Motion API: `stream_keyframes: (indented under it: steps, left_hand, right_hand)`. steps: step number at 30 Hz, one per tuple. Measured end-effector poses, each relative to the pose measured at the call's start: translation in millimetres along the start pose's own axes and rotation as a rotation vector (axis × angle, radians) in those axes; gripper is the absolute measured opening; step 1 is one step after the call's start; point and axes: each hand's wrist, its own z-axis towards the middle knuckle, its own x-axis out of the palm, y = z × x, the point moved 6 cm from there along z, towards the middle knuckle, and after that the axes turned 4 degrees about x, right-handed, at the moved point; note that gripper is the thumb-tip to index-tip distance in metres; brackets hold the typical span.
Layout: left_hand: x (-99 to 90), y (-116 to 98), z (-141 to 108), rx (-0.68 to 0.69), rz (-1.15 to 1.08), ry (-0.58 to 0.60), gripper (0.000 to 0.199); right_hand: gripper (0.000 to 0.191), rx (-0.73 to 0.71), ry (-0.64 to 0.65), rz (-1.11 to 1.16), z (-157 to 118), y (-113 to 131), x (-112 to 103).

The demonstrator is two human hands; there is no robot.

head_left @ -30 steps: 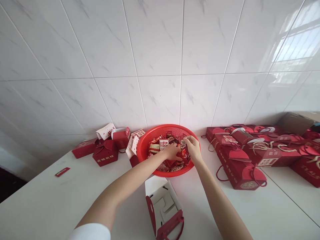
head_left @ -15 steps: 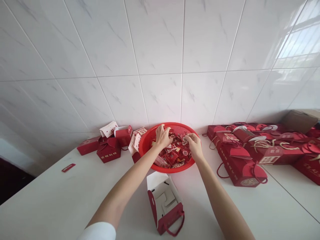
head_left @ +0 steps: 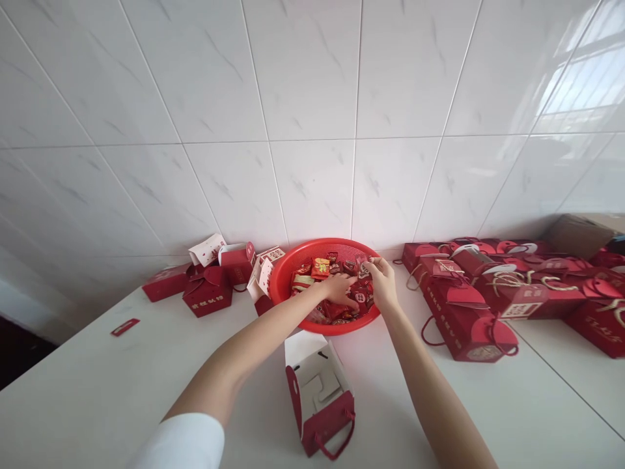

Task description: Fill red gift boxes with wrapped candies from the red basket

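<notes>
A red plastic basket (head_left: 288,277) against the wall holds many wrapped candies (head_left: 321,267), mostly in red wrappers. Over the middle of the candies, my left hand (head_left: 340,290) reaches in with its fingers spread and nothing seen in them. My right hand (head_left: 382,280) is at the basket's right side, thumb and fingers pinched on a clear-and-red candy packet (head_left: 362,268). In front of the basket stands an open red gift box (head_left: 319,391), white inside, with a red cord handle; its inside shows no candy.
Several closed red gift boxes (head_left: 459,319) with cord handles are packed together on the right. More red boxes (head_left: 209,293) stand at the left by the tiled wall (head_left: 312,182). A small red tag (head_left: 125,327) lies on the white table (head_left: 170,371).
My left hand has moved from the back left of the basket to the right and forward over the candies, its fingers opening out. My right hand stays nearly in place with the packet.
</notes>
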Motion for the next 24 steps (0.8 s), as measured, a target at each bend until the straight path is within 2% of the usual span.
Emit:
stream_keyframes:
  steps: [3, 8, 11, 14, 17, 20, 22, 24]
  left_hand:
    - [1.8, -7, 7, 0.01, -0.045, 0.032, 0.076]
    - [1.8, -14, 13, -0.025, -0.058, 0.022, 0.038]
    - [-4.9, -9, 11, -0.041, -0.103, 0.019, 0.021]
    - [-20.2, 3, 6, -0.099, -0.147, -0.039, 0.015]
    - [-35.1, 21, -1, -0.208, -0.164, -0.12, 0.021]
    - [-45.3, 34, -8, -0.313, -0.137, -0.218, 0.046]
    - [-48.9, 36, -11, -0.348, -0.106, -0.291, 0.065]
    - [-49.5, 28, -9, -0.291, -0.072, -0.361, 0.068]
  right_hand:
    - [0.026, 0.007, -0.003, 0.02, 1, 1, 1]
    - [0.025, 0.038, 0.015, 0.008, 0, 1, 0]
    - [0.024, 0.052, 0.018, 0.035, 0, 0, -1]
    - [0.026, 0.074, 0.005, 0.126, 3, -2, -2]
    - [0.027, 0.078, -0.002, 0.164, 6, -3, -4]
    - [0.025, 0.083, 0.014, 0.182, 8, -5, -5]
    - [0.023, 0.089, 0.028, 0.188, 9, -6, -6]
    - [0.021, 0.091, 0.024, 0.191, 10, -7, -7]
